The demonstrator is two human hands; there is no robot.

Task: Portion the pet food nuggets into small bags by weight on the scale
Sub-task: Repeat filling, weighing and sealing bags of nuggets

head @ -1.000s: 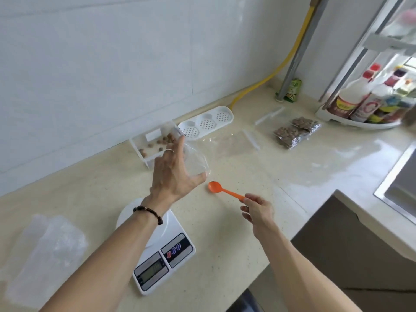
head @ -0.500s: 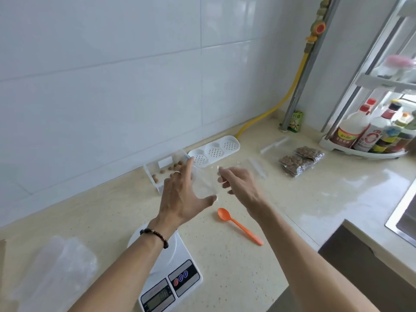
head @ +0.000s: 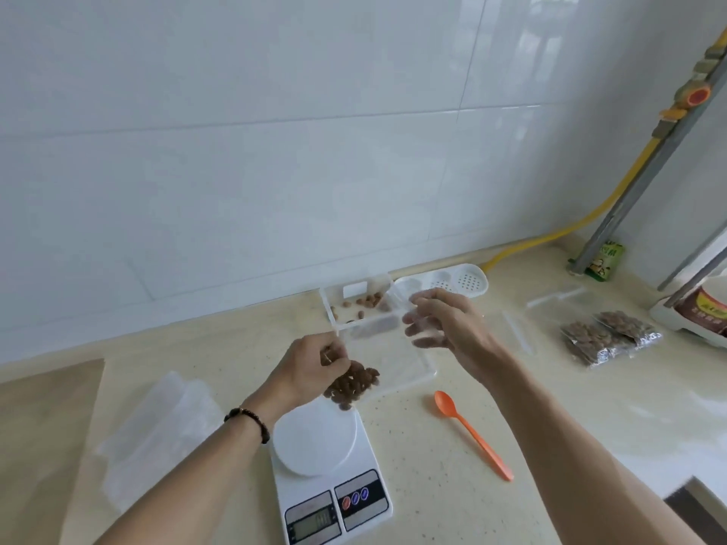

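The left hand (head: 310, 367) pinches one corner of the clear bag (head: 387, 357) and the right hand (head: 444, 328) grips the other; its long axis runs between them, nuggets (head: 354, 383) collected below the left fingers, over the scale (head: 326, 466).

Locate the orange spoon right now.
Head view: the orange spoon lies on the counter, right of the scale, below the right hand, untouched.

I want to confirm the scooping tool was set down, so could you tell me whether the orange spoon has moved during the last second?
Yes. The orange spoon now lies on the counter right of the scale, out of the right hand.
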